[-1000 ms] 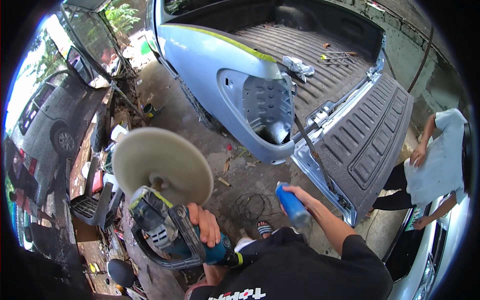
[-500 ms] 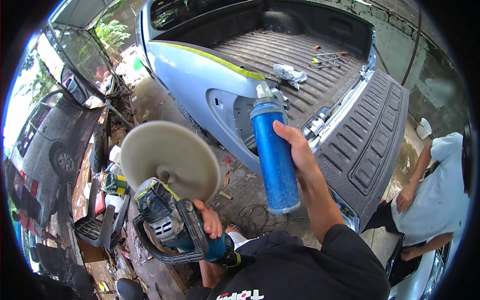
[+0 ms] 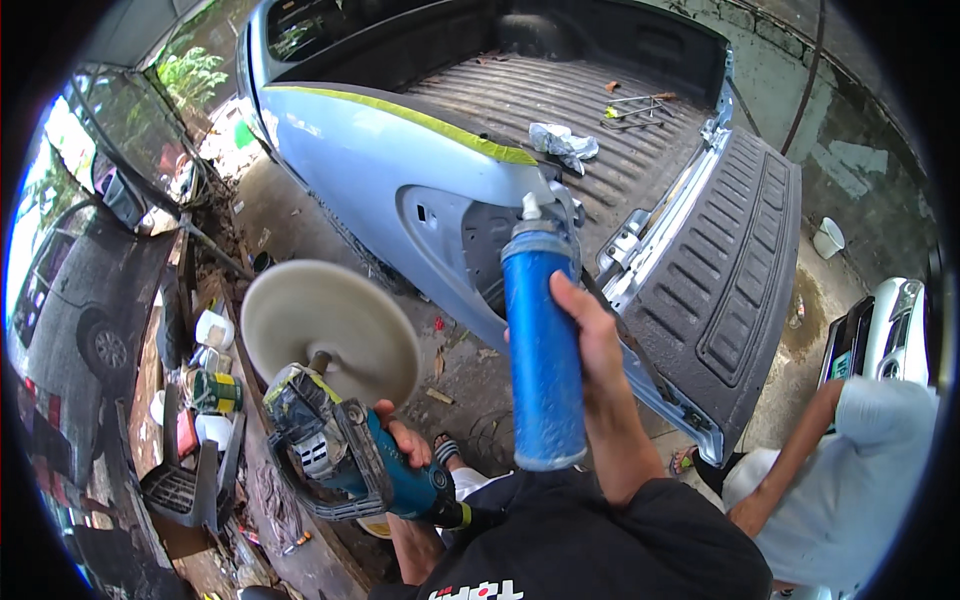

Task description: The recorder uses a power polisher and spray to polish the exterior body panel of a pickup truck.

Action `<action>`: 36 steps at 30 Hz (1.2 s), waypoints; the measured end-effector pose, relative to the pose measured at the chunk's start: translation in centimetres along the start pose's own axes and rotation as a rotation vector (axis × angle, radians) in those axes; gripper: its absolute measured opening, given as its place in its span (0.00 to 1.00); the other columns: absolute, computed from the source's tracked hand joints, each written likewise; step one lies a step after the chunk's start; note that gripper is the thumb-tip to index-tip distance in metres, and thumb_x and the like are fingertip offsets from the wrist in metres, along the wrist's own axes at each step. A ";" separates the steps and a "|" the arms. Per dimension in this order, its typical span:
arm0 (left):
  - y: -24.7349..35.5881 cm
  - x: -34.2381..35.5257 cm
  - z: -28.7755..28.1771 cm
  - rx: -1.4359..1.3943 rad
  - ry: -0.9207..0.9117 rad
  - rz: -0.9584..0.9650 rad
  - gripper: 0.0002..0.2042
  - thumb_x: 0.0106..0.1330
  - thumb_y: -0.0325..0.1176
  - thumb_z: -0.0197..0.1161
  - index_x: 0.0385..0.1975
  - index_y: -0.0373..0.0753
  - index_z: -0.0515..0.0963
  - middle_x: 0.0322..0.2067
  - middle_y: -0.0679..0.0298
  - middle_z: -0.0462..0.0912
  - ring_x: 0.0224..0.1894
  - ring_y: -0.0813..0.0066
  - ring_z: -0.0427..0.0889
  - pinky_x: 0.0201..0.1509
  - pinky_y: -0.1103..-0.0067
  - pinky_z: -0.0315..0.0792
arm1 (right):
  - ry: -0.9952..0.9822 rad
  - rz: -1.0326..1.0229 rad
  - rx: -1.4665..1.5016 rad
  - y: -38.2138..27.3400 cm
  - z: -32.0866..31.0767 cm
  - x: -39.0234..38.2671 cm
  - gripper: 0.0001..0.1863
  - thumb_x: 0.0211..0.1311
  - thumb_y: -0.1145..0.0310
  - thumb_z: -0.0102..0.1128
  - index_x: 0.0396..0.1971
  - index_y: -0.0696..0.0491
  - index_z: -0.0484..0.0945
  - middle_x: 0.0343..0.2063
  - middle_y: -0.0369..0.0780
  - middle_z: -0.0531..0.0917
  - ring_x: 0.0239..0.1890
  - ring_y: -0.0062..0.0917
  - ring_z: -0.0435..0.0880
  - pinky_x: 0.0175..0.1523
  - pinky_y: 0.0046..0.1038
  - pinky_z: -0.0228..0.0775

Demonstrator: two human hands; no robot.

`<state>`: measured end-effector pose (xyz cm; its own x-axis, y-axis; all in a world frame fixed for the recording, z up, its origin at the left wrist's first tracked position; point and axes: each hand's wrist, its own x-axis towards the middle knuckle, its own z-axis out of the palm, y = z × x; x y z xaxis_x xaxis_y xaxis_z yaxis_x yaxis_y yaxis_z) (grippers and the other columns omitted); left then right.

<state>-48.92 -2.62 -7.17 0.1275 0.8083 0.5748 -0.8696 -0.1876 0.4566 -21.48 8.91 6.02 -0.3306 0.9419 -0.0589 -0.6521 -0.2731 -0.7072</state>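
My left hand point(image 3: 405, 440) is closed around the teal and black body of a power polisher point(image 3: 375, 450), held low on the left. A broad round cream pad point(image 3: 335, 330) is fixed to its front; its surface looks smeared, and I cannot tell whether it spins. In my right hand point(image 3: 590, 330) is a blue squeeze bottle point(image 3: 543, 360), upright with its pale nozzle up, thumb across the front and the other fingers mostly hidden behind. Just beyond the bottle stands the light blue rear side panel point(image 3: 370, 160) of a pickup, edged with yellow-green masking tape point(image 3: 420, 122). Neither the pad nor the bottle visibly touches it.
The pickup's lowered tailgate point(image 3: 715, 290) juts out at right. A crumpled plastic bag point(image 3: 563, 143) and metal rods point(image 3: 640, 108) lie in its bed. Another person point(image 3: 850, 480) is close at lower right. Cans and scrap point(image 3: 212, 390) crowd the left side beside a dusty car point(image 3: 80, 300).
The view has shifted slightly, so the pickup appears farther left. The blue bottle sits a little lower. The other person has moved lower in the picture, revealing a white car behind. Both grips are unchanged.
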 end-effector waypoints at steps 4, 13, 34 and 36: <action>1.1 0.2 -4.4 -0.116 -0.106 -0.001 0.33 0.77 0.45 0.56 0.77 0.38 0.57 0.40 0.55 0.86 0.32 0.63 0.86 0.39 0.66 0.79 | -0.070 -0.041 0.019 2.2 1.8 1.6 0.26 0.73 0.48 0.60 0.42 0.63 0.79 0.28 0.43 0.85 0.23 0.23 0.86 0.29 0.25 0.82; 7.8 2.5 -10.6 -0.092 -0.141 -0.047 0.30 0.78 0.44 0.54 0.75 0.38 0.59 0.34 0.55 0.86 0.30 0.59 0.87 0.38 0.63 0.80 | 0.000 -0.123 0.017 6.1 7.6 8.4 0.28 0.73 0.45 0.58 0.42 0.60 0.79 0.27 0.46 0.86 0.22 0.27 0.86 0.27 0.27 0.81; 22.7 11.1 -18.4 -0.317 -0.708 -0.243 0.23 0.82 0.36 0.46 0.73 0.38 0.60 0.37 0.41 0.88 0.37 0.44 0.90 0.45 0.53 0.83 | 0.140 -0.277 0.068 12.1 21.1 29.5 0.22 0.71 0.55 0.64 0.41 0.64 0.78 0.29 0.44 0.82 0.26 0.28 0.83 0.32 0.34 0.79; 23.4 11.3 -18.7 -0.323 -0.698 -0.233 0.22 0.82 0.36 0.46 0.72 0.37 0.61 0.34 0.42 0.88 0.35 0.43 0.90 0.44 0.53 0.83 | 0.159 -0.286 0.027 13.6 21.6 30.6 0.23 0.70 0.55 0.64 0.41 0.64 0.78 0.29 0.44 0.82 0.26 0.28 0.83 0.32 0.34 0.79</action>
<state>-76.78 12.54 -2.71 0.4989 0.2513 0.8294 -0.8652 0.2003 0.4597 -55.16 29.79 9.84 -0.0222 0.9994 0.0282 -0.7220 0.0035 -0.6919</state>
